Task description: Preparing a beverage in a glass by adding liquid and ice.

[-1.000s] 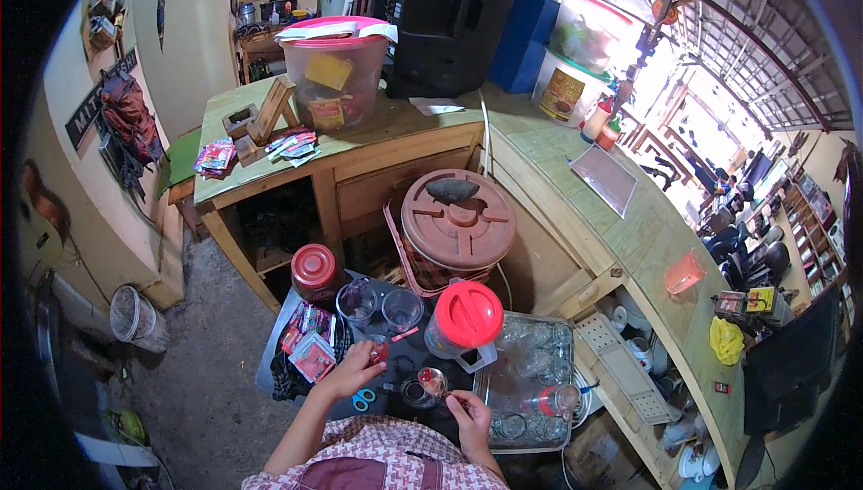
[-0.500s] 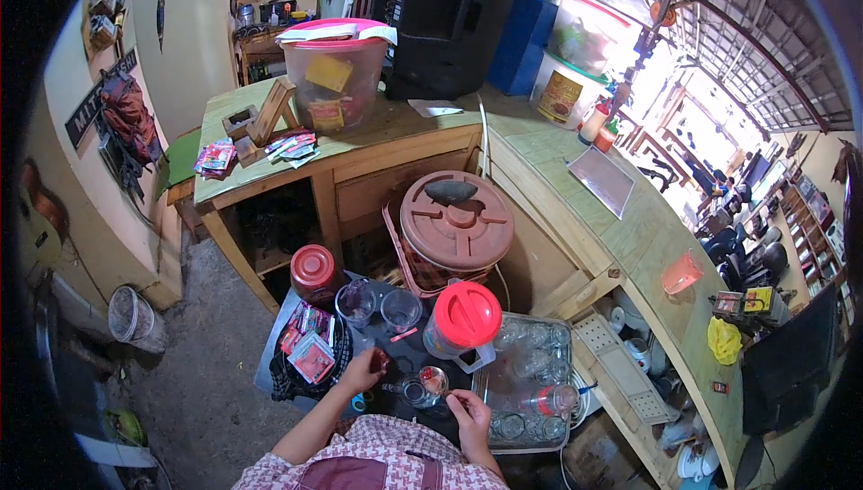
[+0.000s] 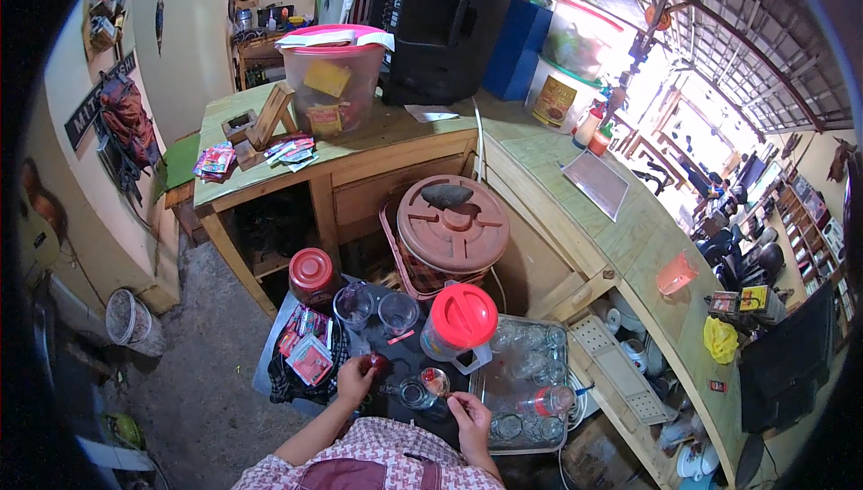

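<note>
Clamped at its handle end by the right hand [image 3: 471, 416], a shiny spoon-like utensil [image 3: 435, 380] carries red and pale contents at lower centre; it looks light and stiff, best kept level. The left hand [image 3: 356, 379] pinches a small glossy red item [image 3: 378, 364], kind unclear. A clear glass jar [image 3: 414, 393], probably slippery and fragile, stands just left of the utensil; a clear plastic red-lidded pitcher [image 3: 465, 317] above and a silver rectangular tray [image 3: 500, 386] of glassware at right crowd it.

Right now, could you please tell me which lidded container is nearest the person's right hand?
The clear jug with the bright red lid, beside the tray; the red jar and the brown barrel are farther from the right hand.
</note>
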Demonstrator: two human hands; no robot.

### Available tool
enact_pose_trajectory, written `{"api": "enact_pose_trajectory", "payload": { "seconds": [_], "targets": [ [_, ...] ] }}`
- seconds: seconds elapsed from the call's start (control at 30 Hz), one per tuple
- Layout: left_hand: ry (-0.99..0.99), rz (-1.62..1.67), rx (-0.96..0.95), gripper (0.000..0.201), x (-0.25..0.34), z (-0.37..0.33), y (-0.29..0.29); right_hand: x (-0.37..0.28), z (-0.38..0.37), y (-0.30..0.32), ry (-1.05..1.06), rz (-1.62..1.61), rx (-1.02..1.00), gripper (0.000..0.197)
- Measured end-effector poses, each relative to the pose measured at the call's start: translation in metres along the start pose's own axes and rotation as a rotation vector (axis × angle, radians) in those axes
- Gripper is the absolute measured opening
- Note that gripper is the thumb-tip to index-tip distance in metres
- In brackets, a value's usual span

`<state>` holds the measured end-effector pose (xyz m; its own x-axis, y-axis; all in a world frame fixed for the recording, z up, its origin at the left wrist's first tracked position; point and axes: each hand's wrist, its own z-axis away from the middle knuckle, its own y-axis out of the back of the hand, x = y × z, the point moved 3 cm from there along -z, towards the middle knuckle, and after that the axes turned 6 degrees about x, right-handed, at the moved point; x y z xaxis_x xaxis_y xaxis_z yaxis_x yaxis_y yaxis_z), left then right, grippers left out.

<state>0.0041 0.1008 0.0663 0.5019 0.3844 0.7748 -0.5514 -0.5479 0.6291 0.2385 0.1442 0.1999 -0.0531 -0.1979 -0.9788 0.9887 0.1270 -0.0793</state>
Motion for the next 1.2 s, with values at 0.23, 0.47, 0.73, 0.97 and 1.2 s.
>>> {"api": "enact_pose_trajectory", "payload": {
  "seconds": [0.23, 0.47, 0.73, 0.97, 1.2],
  "targets": [
    [-0.007, 0.021, 0.074, 0.024, -0.008, 0.005, -0.007, 0.004, 0.005, 0.001, 0.046, -0.011, 0.024, 0.013],
    [0.221, 0.258, 0.108, 0.029, -0.01, 0.017, -0.001, 0.009, 0.012, 0.006, 0.047, -0.031, 0.052, 0.014],
    [-0.057, 0.308, -0.278, 0.033, 0.004, 0.036, -0.006, 0.017, 0.021, 0.006, 0.023, -0.025, 0.063, 0.014],
    [-0.343, 0.157, -0.262, 0.051, 0.026, 0.041, -0.012, 0.026, 0.027, 0.011, -0.011, -0.002, 0.062, 0.014],
    [-0.005, 0.125, -0.48, 0.052, 0.025, 0.047, -0.025, 0.025, 0.024, 0.025, -0.037, 0.059, 0.063, 0.013]
  ]
}}
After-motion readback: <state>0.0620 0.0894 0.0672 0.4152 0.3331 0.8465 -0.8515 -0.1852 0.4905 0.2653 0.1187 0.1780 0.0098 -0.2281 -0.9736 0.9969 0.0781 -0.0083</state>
